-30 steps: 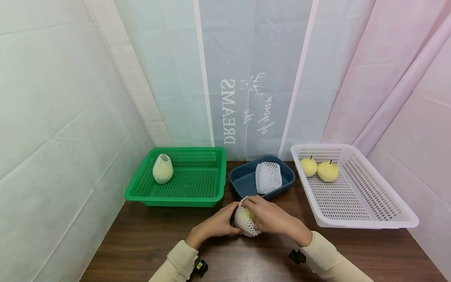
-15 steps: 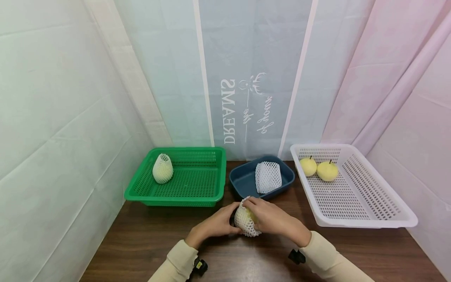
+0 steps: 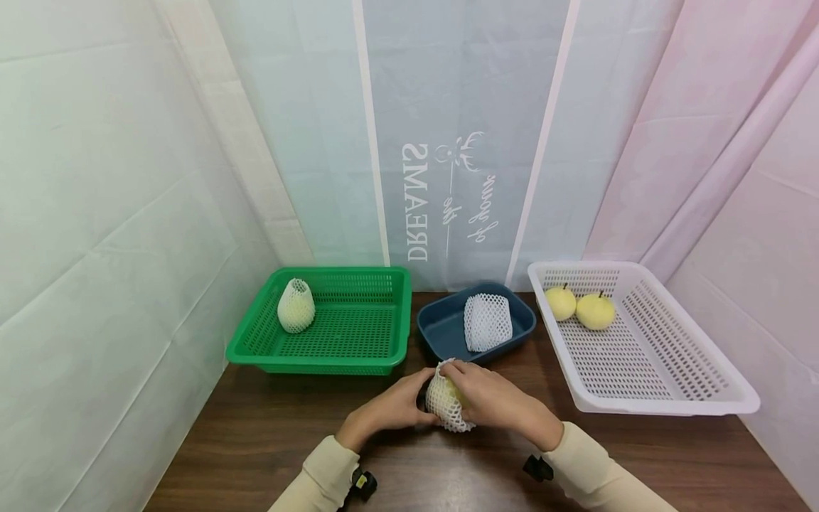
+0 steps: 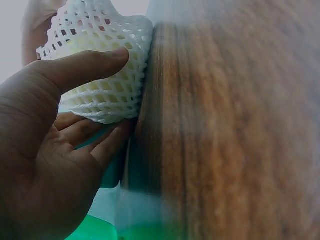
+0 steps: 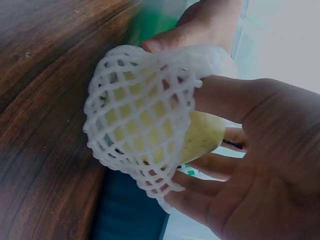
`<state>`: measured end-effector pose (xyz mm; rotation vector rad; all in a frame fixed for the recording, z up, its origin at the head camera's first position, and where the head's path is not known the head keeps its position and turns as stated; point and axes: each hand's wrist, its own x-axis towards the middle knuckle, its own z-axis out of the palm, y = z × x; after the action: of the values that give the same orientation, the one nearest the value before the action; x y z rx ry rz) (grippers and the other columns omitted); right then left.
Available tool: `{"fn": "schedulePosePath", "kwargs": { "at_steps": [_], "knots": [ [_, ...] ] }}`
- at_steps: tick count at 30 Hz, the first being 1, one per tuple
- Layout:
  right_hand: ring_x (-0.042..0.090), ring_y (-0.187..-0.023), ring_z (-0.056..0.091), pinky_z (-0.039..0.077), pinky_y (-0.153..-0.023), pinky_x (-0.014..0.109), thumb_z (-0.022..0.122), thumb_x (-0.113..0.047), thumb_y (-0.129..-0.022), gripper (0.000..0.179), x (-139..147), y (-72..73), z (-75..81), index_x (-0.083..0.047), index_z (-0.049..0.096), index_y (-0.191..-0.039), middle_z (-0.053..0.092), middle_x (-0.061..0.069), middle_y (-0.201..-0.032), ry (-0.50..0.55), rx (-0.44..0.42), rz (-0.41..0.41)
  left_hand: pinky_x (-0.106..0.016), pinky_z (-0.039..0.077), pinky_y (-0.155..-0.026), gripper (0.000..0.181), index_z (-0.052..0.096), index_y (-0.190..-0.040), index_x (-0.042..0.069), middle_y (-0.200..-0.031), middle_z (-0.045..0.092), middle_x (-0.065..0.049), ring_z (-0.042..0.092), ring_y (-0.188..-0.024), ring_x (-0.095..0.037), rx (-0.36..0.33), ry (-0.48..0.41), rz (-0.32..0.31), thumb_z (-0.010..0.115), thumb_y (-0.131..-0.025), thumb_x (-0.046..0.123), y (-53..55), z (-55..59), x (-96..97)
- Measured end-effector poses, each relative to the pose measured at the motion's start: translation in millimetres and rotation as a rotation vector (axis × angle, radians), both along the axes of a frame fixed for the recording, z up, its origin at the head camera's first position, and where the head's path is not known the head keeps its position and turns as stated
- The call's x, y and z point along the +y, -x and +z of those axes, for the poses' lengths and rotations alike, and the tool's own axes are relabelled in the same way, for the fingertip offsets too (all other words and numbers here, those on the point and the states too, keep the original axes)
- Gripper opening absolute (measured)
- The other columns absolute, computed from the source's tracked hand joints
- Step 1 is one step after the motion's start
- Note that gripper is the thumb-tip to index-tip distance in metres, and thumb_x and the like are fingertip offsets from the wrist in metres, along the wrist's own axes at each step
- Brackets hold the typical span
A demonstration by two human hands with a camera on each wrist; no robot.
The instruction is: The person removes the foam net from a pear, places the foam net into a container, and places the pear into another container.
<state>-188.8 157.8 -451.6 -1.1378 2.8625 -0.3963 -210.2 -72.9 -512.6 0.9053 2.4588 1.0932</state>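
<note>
A yellow pear [image 5: 202, 135] sits partly inside a white foam net [image 3: 443, 402], low over the wooden table between both hands. My left hand [image 3: 398, 407] holds the netted side, its thumb across the mesh and its fingers behind and below in the left wrist view. From the other side my right hand [image 3: 494, 398] grips the pear and the net's open edge; the thumb reaches under the mesh rim in the right wrist view. The pear's stem [image 5: 233, 145] points toward the right palm. In the head view, the right hand covers much of the pear.
A green basket [image 3: 320, 368] at left holds one netted pear [image 3: 296, 309]. Behind my hands, a blue tray [image 3: 440, 333] holds flattened foam netting [image 3: 488, 322]. At right, a white basket [image 3: 659, 407] contains two bare pears [image 3: 595, 311]. Fabric walls [image 3: 461, 85] enclose the table.
Hardly anything differs. Both hands keep their hold on the pear and net, with only a very slight shift of the right hand; baskets and tray stay put.
</note>
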Motion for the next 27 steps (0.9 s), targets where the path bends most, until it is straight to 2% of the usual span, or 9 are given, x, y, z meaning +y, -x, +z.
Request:
{"fn": "schedulePosePath", "kwargs": {
  "at_steps": [3,10,19,27],
  "knots": [
    [0.032,-0.108,0.071,0.062,-0.083,0.047,0.090,-0.001,-0.075,0.066,0.3,0.2,-0.4,-0.004,0.061,-0.133,0.065,0.015,-0.130,0.005,0.006,0.002,-0.036,0.047,-0.118,0.085,0.041,-0.162,0.020,-0.158,0.054,0.001,0.053,-0.143,-0.012,0.000,-0.004,-0.004,0.088,-0.091,0.028,0.0,-0.7,-0.2],
    [0.025,-0.090,0.069,0.059,-0.073,0.040,0.091,-0.004,-0.073,0.066,0.8,1.1,0.7,-0.006,0.062,-0.133,0.062,0.013,-0.130,0.027,-0.036,0.001,-0.035,0.047,-0.117,0.081,0.044,-0.159,0.020,-0.157,0.056,0.001,0.054,-0.142,-0.011,0.012,0.007,-0.003,0.087,-0.091,0.031,0.4,-1.1,-0.4],
    [0.025,-0.097,0.069,0.059,-0.080,0.043,0.092,-0.006,-0.072,0.069,2.2,2.7,3.6,-0.006,0.062,-0.135,0.061,0.012,-0.133,0.048,-0.086,-0.011,-0.036,0.049,-0.116,0.078,0.047,-0.157,0.021,-0.154,0.058,0.002,0.057,-0.138,-0.009,0.018,-0.009,-0.010,0.087,-0.091,0.029,0.3,-0.8,-0.6],
    [0.020,-0.098,0.067,0.059,-0.080,0.039,0.093,-0.011,-0.073,0.068,3.9,3.9,3.8,-0.011,0.063,-0.134,0.061,0.006,-0.130,0.071,-0.064,-0.007,-0.035,0.050,-0.115,0.074,0.049,-0.155,0.019,-0.152,0.060,0.001,0.057,-0.137,-0.009,0.022,-0.020,-0.010,0.087,-0.092,0.026,0.8,0.1,-1.2]
  ]
}}
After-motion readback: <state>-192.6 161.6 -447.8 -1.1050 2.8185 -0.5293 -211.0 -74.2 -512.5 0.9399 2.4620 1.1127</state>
